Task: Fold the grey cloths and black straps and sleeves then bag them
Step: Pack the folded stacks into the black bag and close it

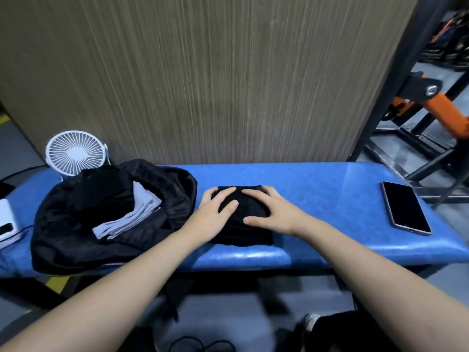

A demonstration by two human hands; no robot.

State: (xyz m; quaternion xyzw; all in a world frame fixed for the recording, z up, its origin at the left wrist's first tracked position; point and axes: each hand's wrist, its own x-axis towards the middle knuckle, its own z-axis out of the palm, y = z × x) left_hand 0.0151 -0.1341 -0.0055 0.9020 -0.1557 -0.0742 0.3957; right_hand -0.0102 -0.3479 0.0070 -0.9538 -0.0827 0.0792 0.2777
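Both hands, left hand [215, 209] and right hand [271, 210], press flat-fingered on the folded black pile [243, 224], which looks ready for lifting into the open bag [106, 212].

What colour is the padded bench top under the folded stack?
Bright blue bench top, seen best in the head view.
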